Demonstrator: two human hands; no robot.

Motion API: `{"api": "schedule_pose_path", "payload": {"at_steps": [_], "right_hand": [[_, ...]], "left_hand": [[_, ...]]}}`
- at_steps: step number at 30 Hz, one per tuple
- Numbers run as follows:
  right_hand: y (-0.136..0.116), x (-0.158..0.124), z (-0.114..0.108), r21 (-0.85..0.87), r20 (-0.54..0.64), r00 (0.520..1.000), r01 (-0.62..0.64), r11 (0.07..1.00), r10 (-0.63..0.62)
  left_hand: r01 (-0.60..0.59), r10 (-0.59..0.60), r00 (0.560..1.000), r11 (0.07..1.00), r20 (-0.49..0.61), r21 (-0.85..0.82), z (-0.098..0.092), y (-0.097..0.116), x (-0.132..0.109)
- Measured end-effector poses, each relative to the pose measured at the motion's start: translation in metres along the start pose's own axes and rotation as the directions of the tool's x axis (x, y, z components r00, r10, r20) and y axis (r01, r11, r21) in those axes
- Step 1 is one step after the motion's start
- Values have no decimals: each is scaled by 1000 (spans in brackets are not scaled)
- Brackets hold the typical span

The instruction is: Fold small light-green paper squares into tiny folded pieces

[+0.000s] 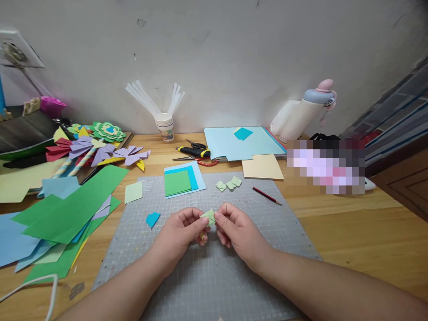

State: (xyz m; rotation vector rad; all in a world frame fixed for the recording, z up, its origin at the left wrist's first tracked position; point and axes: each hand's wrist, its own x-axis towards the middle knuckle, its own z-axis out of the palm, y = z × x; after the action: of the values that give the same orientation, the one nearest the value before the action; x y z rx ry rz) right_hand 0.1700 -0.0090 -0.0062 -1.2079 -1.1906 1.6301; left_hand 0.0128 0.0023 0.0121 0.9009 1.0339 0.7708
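Between my two hands is a small folded piece of light green paper (pixel 209 217), held above the grey cutting mat (pixel 214 272). My left hand (pixel 185 229) pinches its left side with thumb and fingers. At its right edge, the thumb and forefinger of my right hand (pixel 237 229) close on the same paper. Several similar folded light green pieces (pixel 230 183) lie on the mat beyond my hands. To the left rest blue paper pieces (pixel 153 219) and a pale green square (pixel 133 192). A stack of green and blue squares (pixel 178 183) lies near the mat's far edge.
A pencil (pixel 266 195) lies on the right of the mat. Behind are scissors (pixel 196 144), a yellow-black cutter (pixel 194 152), a paper cup with white strips (pixel 165 127) and light blue sheets (pixel 227 142). Green sheets (pixel 73 209) and paper flowers (pixel 109 132) crowd the left; a bottle (pixel 309 113) leans right.
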Motion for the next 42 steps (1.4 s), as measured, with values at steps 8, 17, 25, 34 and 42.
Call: {"api": "schedule_pose_path", "payload": {"at_steps": [8,17,25,34,42], "right_hand": [[-5,-1,-1,36,74,997,-37,999,34],[-10,-1,-1,51,137,990,-27,998,20],[-5,-2,-2,-1,111,993,39,999,-38],[-2,-2,-4,-60,45,997,71,996,-68],[-5,-6,-2,-145,44,995,97,985,-92]], "left_hand": [[43,-43,999,998,7,-50,-3,0,0],[58,-56,998,997,37,-58,-4,3,-1],[56,-53,998,996,43,-66,-4,1,0],[41,-39,999,996,29,-75,-3,2,-1],[-15,16,1000,996,-13,90,0,3,-2]]}}
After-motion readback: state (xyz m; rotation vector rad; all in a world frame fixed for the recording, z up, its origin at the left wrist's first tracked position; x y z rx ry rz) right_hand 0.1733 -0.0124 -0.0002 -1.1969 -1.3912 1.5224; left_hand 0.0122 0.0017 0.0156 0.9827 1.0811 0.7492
